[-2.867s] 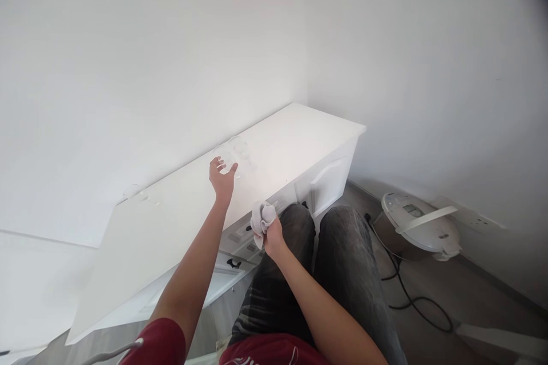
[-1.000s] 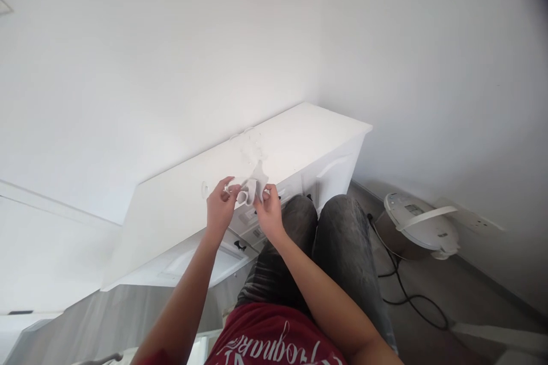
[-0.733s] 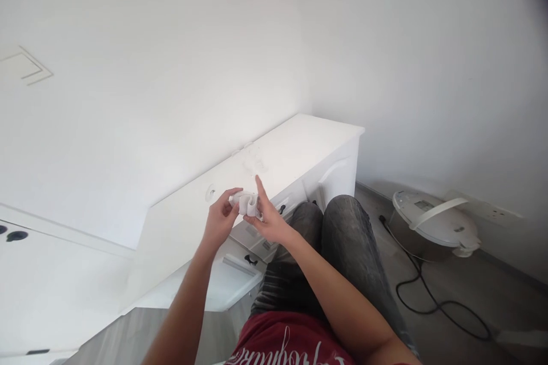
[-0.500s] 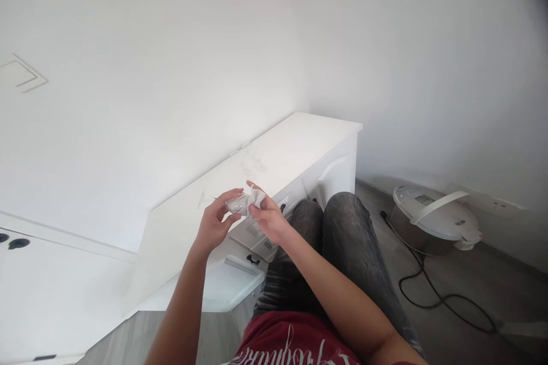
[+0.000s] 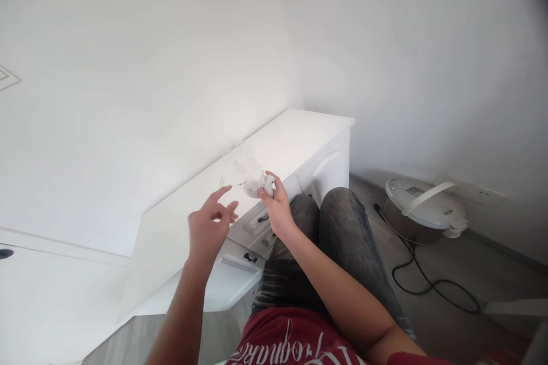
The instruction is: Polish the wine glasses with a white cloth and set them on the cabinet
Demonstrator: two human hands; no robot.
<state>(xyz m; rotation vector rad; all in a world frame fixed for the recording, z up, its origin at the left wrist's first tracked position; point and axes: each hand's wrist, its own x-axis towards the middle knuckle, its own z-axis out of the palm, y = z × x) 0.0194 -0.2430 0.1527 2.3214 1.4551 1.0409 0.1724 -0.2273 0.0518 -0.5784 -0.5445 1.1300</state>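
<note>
My right hand (image 5: 279, 208) is closed around a crumpled white cloth (image 5: 269, 182) and the bowl of what looks like a clear wine glass (image 5: 252, 187). The glass lies sideways in the air above the white cabinet top, its thin stem and foot pointing left. Whether the cloth is partly inside the bowl I cannot tell. My left hand (image 5: 213, 219) is just left of and below the glass, apart from it. Its thumb and fingers are spread with nothing between them.
The long white cabinet (image 5: 299, 131) stands against the wall, with dark handles (image 5: 250, 258) on its front. Faint clear or white items (image 5: 234, 148) are near its back edge. On the floor to the right sits a rice cooker (image 5: 422, 211) with a black cord (image 5: 432, 291).
My left hand has let go of the glass and moved down and away with its fingers apart. The right hand has shifted slightly right and up with the glass and cloth.
</note>
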